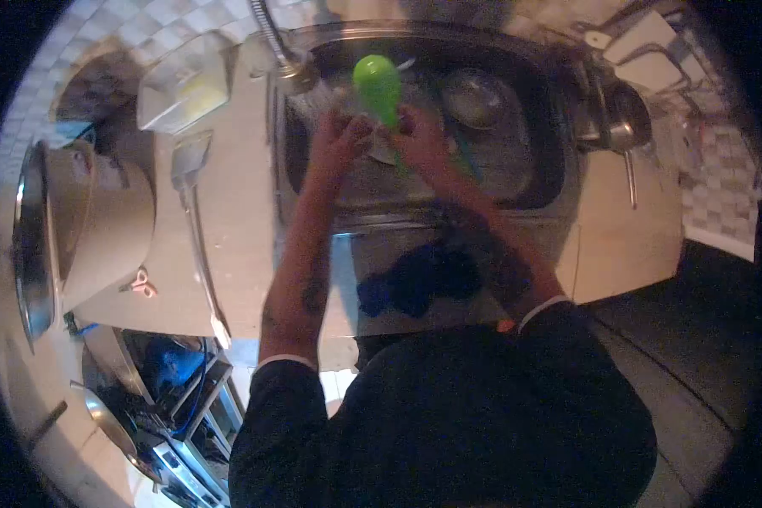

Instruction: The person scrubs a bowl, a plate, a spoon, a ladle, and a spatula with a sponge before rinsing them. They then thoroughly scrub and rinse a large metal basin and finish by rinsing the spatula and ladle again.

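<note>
Over the sink (525,190), my right hand (419,140) is closed around the neck of a bright green spoon (376,80). Its rounded head points away from me, and a strip of green shows below my fingers. My left hand (340,140) is just left of it, fingers curled in. Whether it pinches anything is too blurred to tell. Water seems to run from the tap (295,72) close to my left hand. A round, shiny dish (474,97) lies in the sink to the right, and other dishes under my hands are indistinct.
Left of the sink are a clear plastic container (186,93), a long-handled spatula (193,203), scissors (144,284) and a large pot (102,220). Pans (622,131) stand on the right. A dark cloth (423,275) lies at the counter's front edge.
</note>
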`<state>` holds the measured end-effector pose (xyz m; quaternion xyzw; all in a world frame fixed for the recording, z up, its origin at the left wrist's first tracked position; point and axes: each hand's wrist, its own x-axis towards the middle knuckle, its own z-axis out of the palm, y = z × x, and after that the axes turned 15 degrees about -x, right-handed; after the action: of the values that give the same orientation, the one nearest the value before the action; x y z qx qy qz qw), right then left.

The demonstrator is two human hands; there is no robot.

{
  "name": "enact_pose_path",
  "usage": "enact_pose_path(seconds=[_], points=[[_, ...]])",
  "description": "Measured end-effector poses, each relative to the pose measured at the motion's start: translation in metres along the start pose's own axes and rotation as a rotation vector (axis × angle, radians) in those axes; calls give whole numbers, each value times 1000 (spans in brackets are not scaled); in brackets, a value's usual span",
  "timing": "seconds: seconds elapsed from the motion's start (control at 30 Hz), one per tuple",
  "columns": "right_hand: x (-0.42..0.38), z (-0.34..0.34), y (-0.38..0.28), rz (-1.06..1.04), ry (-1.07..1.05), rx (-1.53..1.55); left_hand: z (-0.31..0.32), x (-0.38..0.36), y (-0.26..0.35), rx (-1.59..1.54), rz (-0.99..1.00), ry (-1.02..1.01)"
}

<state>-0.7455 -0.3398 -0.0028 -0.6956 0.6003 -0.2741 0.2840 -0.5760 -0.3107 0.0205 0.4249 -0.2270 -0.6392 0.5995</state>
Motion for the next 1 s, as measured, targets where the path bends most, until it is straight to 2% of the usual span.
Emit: enact_pose_path(seconds=[0.1,0.17,0.3,0.4,0.47,0.5,0.57,0.6,0.67,0.73,0.77,0.87,0.93,0.97,1.0], points=[[-21,30,-45,121,-54,199,-29,21,-8,390,350,80],[-31,37,-44,200,-45,253,-46,29,-15,510,399,68],[-46,45,-10,160,-95,179,-46,44,-12,819,393,136],[-60,38,-7,125,-117,246,-46,62,-3,1310,1051,72],[-66,23,-30,231,-156,323,-29,59,3,370,713,-38],[-66,25,-28,259,-107,358,-22,57,8,-84,513,-90],[-66,28,-28,316,-6,433,-13,44,17,-86,397,-62],[-67,25,-26,355,-56,451,-11,39,20,-87,338,-46],[-66,8,-39,429,-156,479,-39,71,-2,488,531,-99],[-64,14,-37,421,-153,370,-42,76,1,589,553,-96],[-63,18,-35,417,-152,314,-41,78,7,401,485,-73],[-65,22,-30,346,-199,396,-28,77,36,-161,268,-7],[-67,20,-38,344,-180,418,-18,72,51,-99,415,2],[-67,19,-42,342,-171,429,-13,69,55,157,632,-10],[-65,21,-41,324,-169,458,-11,68,64,181,620,-7]])
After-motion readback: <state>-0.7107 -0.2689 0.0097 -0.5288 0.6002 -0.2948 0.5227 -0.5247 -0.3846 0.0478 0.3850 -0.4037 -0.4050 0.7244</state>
